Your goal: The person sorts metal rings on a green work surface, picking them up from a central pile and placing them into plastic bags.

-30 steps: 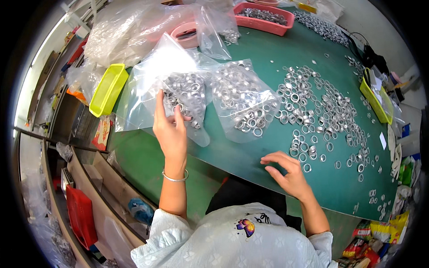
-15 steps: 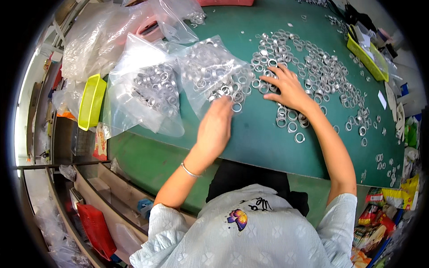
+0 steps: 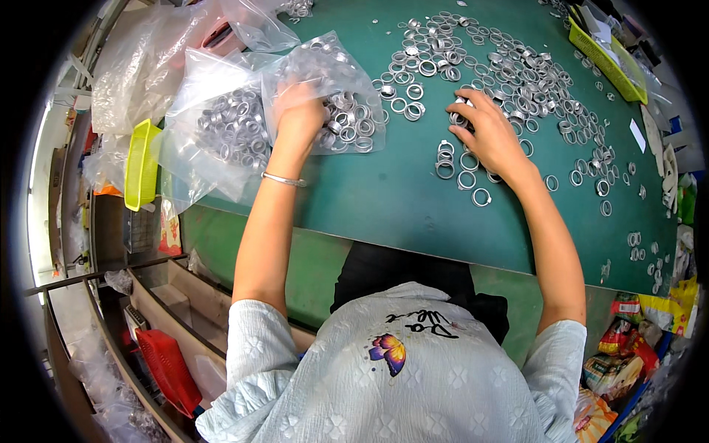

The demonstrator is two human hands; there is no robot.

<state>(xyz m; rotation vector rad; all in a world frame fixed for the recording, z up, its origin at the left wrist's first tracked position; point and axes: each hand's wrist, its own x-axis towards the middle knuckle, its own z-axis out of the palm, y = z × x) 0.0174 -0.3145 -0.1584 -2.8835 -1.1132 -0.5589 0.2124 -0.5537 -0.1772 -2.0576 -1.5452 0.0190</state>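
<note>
Left hand (image 3: 297,103) shifted under bag (image 3: 348,77) film, grip unreadable; right hand (image 3: 487,133), grip curled on rings (image 3: 460,117); bag, second bag (image 3: 230,133) part-filled, many left loose on counter (image 3: 377,199)

Free passage over green tabletop (image 3: 377,203) midway, filled clear bags (image 3: 343,77) blocking left, loose rings (image 3: 526,92) right

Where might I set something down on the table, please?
Bare green tabletop lies between the left forearm and the rings by the right hand, toward the near edge. Crowded: beyond that hand, loose metal rings; around the left hand, ring-filled bags.
</note>
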